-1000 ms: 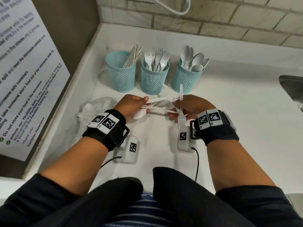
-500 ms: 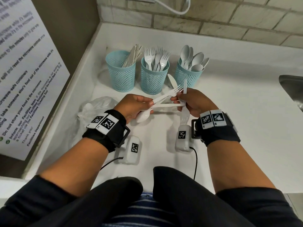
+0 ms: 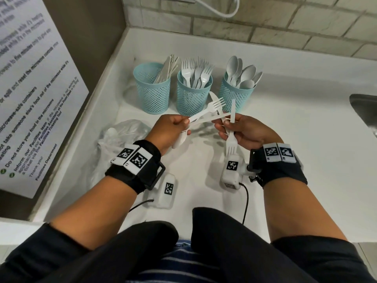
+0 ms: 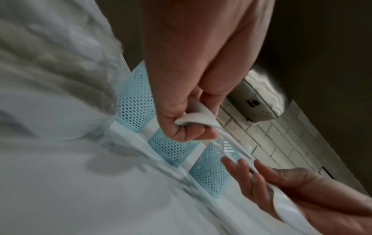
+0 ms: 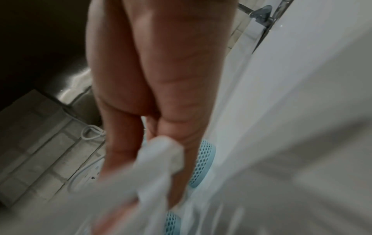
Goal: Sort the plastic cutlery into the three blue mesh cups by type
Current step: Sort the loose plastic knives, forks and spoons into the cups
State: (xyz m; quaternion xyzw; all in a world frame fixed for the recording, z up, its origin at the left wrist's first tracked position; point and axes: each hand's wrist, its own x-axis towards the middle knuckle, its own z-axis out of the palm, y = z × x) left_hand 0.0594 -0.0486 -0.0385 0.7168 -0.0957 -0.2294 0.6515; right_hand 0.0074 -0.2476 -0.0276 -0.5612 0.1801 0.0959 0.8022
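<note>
Left hand: fingers curled around a small bundle of white plastic cutlery held above the counter. From it a fork projects forward and to the right, tines up, alongside at least one further handle; a spoon bowl protrudes from the heel side of the fist. In the left wrist view the same hand shows the spoon bowl pinned under the thumb.

Right hand: fingers curled around a second fork, tines pointing back toward the wrist, its handle rising upright past the knuckles. A knife crosses between the two hands; which hand bears it cannot be determined. The right wrist view is blurred and confirms only white plastic in the grip.

Both hands are close together, just in front of the three cups, not touching them.

Cups, standing in a row on the white counter: left mesh cup holds knives; middle mesh cup holds forks, tines up; right mesh cup holds spoons, bowls up.

Periphery: a crumpled clear plastic bag lies on the counter left of the left hand. A printed notice stands on the left side panel. A tiled wall with a white cable runs behind. A metal sink edge shows at far right.
</note>
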